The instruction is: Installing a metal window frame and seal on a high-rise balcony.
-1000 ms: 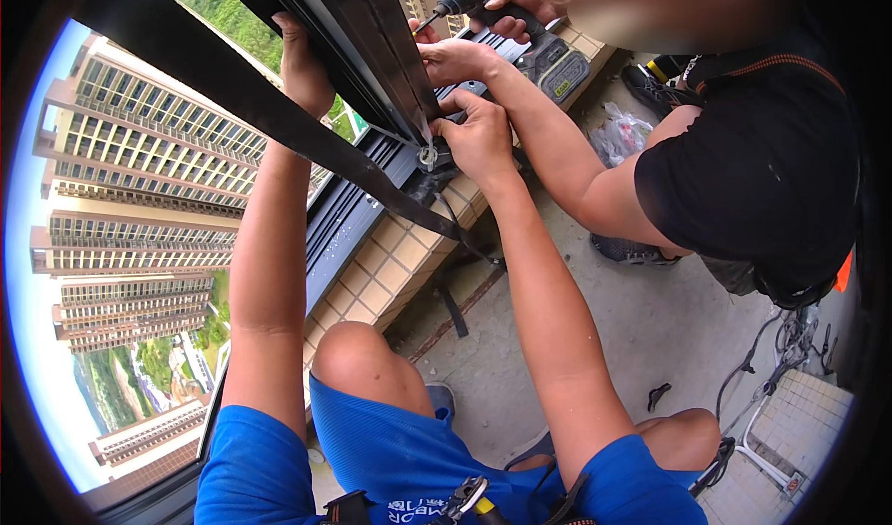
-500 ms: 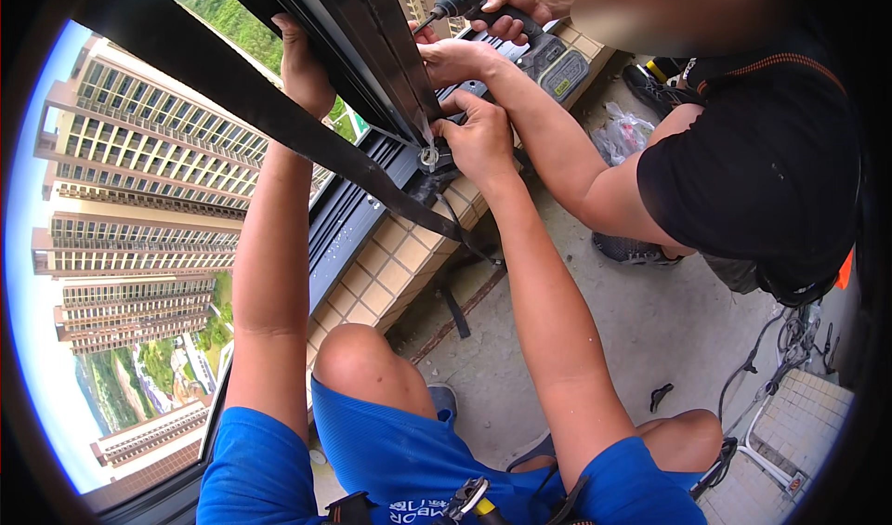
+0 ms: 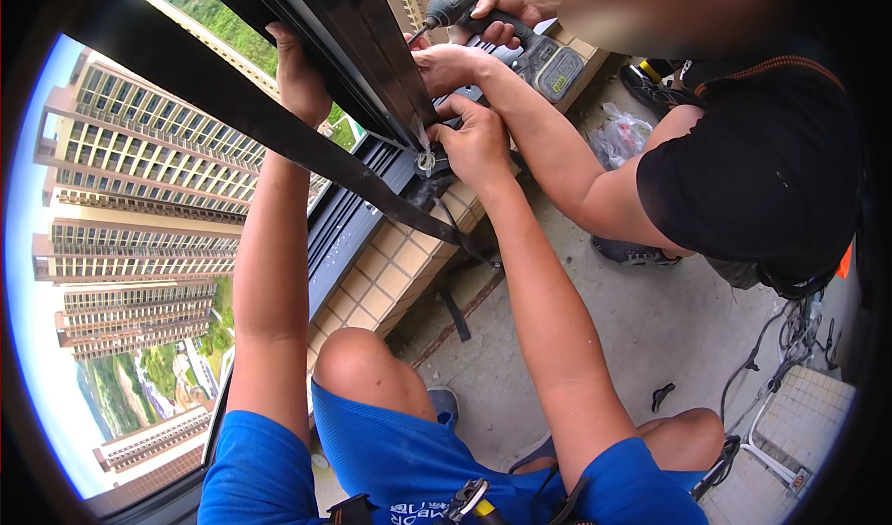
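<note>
My left hand grips the black window frame, partly behind a broad black strap. My right hand has its fingers closed on the lower end of a dark upright post, just beside a small round metal piece on the black sill track. Above it a co-worker's hand rests on the post. The co-worker's other hand holds a cordless drill with a battery, its bit level with the post's side.
A crouching co-worker fills the right side. Below the sill runs a tiled ledge; a plastic bag and a black strip lie on the concrete floor. Cables coil at right. High-rise buildings show beyond the opening.
The co-worker's drill has shifted a little down and to the left. My two hands stay in the same places on the frame and post, with only a slight shift in view.
</note>
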Demonstrator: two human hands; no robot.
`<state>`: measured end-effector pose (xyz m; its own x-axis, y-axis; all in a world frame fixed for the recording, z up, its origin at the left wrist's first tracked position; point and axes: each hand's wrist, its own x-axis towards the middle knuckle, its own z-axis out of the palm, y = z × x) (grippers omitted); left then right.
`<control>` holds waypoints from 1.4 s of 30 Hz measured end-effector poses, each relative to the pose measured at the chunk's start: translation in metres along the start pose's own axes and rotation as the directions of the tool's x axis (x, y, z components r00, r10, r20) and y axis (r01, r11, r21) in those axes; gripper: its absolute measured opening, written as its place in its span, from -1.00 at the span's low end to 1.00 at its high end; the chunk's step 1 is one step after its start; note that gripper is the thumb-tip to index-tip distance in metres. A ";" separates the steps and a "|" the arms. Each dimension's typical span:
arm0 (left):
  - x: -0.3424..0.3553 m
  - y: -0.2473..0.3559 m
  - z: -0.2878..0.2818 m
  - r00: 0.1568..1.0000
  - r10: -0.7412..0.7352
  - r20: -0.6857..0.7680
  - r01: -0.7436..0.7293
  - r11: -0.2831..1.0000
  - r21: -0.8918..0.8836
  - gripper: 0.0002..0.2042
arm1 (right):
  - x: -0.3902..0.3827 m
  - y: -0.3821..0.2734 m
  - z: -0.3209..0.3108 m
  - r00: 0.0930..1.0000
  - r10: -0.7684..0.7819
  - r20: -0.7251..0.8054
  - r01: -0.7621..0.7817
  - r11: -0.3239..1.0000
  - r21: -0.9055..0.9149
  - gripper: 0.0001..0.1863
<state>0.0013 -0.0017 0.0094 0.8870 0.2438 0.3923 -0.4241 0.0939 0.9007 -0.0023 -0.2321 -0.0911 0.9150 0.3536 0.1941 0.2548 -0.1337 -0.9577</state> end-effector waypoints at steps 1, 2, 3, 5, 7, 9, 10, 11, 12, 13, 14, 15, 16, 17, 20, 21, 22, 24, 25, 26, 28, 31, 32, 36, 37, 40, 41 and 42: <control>0.000 0.000 0.000 1.000 0.008 0.030 -0.008 1.000 -0.007 -0.26 | 0.000 -0.001 0.000 1.000 0.000 -0.001 0.000 1.000 0.006 -0.88; 0.000 0.000 0.000 0.999 0.007 0.031 -0.007 1.000 -0.007 -0.26 | 0.000 0.002 0.001 1.000 0.001 -0.002 -0.001 1.000 0.006 -0.88; 0.000 0.000 0.001 1.000 0.008 0.023 -0.008 1.000 0.003 -0.26 | 0.002 0.004 0.002 1.000 -0.019 -0.007 0.019 0.999 0.028 -0.88; 0.000 0.001 0.005 1.000 0.008 0.016 -0.008 1.000 0.012 -0.26 | 0.002 0.010 0.002 0.999 -0.037 -0.014 0.038 0.998 0.048 -0.88; 0.000 0.001 0.003 0.999 0.006 0.034 -0.006 1.000 0.000 -0.26 | 0.002 0.009 0.005 0.997 -0.034 -0.064 0.041 0.993 0.111 -0.88; 0.000 0.000 0.003 1.000 -0.008 0.003 0.008 1.000 -0.018 -0.26 | 0.001 0.007 0.005 0.996 -0.038 -0.076 0.045 0.994 0.101 -0.89; 0.000 0.001 0.003 0.999 -0.021 -0.027 0.020 0.999 -0.037 -0.26 | 0.001 0.004 0.004 0.995 -0.042 -0.088 0.050 0.995 0.089 -0.89; 0.000 0.001 0.003 0.999 -0.022 -0.028 0.021 0.999 -0.036 -0.26 | 0.000 0.002 0.003 0.995 -0.042 -0.087 0.050 0.995 0.091 -0.89; 0.000 0.001 0.002 1.000 -0.015 -0.018 0.015 1.000 -0.025 -0.25 | -0.002 -0.005 0.000 0.997 -0.022 -0.071 0.025 0.999 0.040 -0.88; 0.000 0.002 0.000 1.000 -0.008 -0.009 0.008 1.000 -0.015 -0.25 | -0.002 -0.008 -0.001 0.998 -0.001 -0.055 0.000 1.000 -0.012 -0.88; -0.001 0.002 -0.002 1.000 -0.008 -0.010 0.008 1.000 -0.011 -0.25 | -0.002 -0.008 0.000 0.999 -0.001 -0.053 0.001 1.000 -0.008 -0.88; -0.001 0.002 0.000 1.000 -0.008 -0.010 0.008 1.000 -0.010 -0.25 | -0.001 -0.007 -0.001 0.999 -0.002 -0.053 -0.002 0.996 -0.091 -0.87; -0.001 0.001 0.001 1.000 -0.008 -0.010 0.008 1.000 -0.008 -0.25 | -0.001 -0.006 -0.002 0.999 -0.003 -0.053 -0.006 0.985 -0.174 -0.86; -0.001 0.001 0.002 1.000 -0.008 -0.009 0.008 1.000 -0.010 -0.25 | 0.000 -0.003 -0.002 0.999 -0.004 -0.053 -0.006 0.984 -0.176 -0.86; 0.000 0.000 0.007 1.000 0.006 -0.013 -0.006 1.000 -0.004 -0.26 | 0.001 0.002 -0.004 0.981 -0.152 -0.120 0.126 0.971 -0.201 -0.85; 0.000 0.000 0.008 0.998 -0.015 -0.063 0.014 1.000 -0.023 -0.26 | 0.002 0.003 -0.004 0.987 -0.128 -0.098 0.109 0.979 -0.173 -0.84; 0.000 0.000 0.010 0.993 -0.036 -0.112 0.031 0.999 -0.044 -0.27 | 0.003 0.004 -0.006 0.992 -0.103 -0.076 0.092 0.985 -0.145 -0.84; -0.001 0.002 0.005 0.995 -0.049 -0.086 0.044 0.997 -0.066 -0.27 | 0.005 0.004 -0.006 0.998 -0.057 -0.028 0.055 0.995 -0.086 -0.84; -0.002 0.003 0.002 0.996 -0.062 -0.058 0.057 0.995 -0.087 -0.26 | 0.006 0.003 -0.004 0.999 -0.035 -0.001 0.035 0.998 -0.053 -0.84; -0.003 0.005 -0.002 0.998 -0.039 -0.042 0.038 0.999 -0.038 -0.26 | 0.004 0.002 0.002 0.999 -0.036 0.003 0.036 0.998 -0.044 -0.84; -0.002 0.004 0.002 0.999 -0.024 -0.030 0.023 0.999 -0.024 -0.25 | 0.001 -0.005 0.001 0.996 0.004 -0.087 -0.013 0.994 -0.104 -0.82; -0.006 0.007 0.015 0.999 0.005 -0.036 -0.004 1.000 0.030 -0.24 | 0.001 -0.002 -0.002 0.992 -0.065 -0.110 0.052 0.991 -0.121 -0.83; -0.007 0.009 0.020 0.998 0.020 -0.052 -0.016 0.998 0.068 -0.23 | 0.002 -0.001 -0.003 0.990 -0.072 -0.121 0.054 0.988 -0.146 -0.84; -0.007 0.009 0.015 1.000 -0.017 -0.024 0.018 0.999 0.027 -0.21 | 0.001 0.002 0.000 0.990 -0.081 -0.117 0.068 0.992 -0.111 -0.84; -0.008 0.011 0.015 1.000 -0.022 -0.021 0.023 0.999 0.032 -0.22 | 0.001 0.002 0.001 0.990 -0.076 -0.115 0.063 0.992 -0.111 -0.84; -0.007 0.012 0.012 1.000 -0.012 0.000 0.012 0.999 0.050 -0.22 | 0.001 0.001 0.001 0.991 -0.076 -0.112 0.064 0.992 -0.111 -0.83; -0.006 0.011 0.010 1.000 0.002 0.018 -0.003 0.998 0.061 -0.22 | 0.002 0.000 0.001 0.990 -0.082 -0.111 0.070 0.991 -0.112 -0.83; -0.006 0.011 0.012 1.000 0.001 0.019 -0.002 0.998 0.059 -0.22 | 0.002 0.001 0.000 0.990 -0.081 -0.112 0.068 0.991 -0.114 -0.83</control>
<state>-0.0064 -0.0137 0.0194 0.8899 0.2256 0.3964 -0.4144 0.0367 0.9094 -0.0006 -0.2312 -0.0917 0.9206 0.2574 0.2936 0.3506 -0.2141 -0.9117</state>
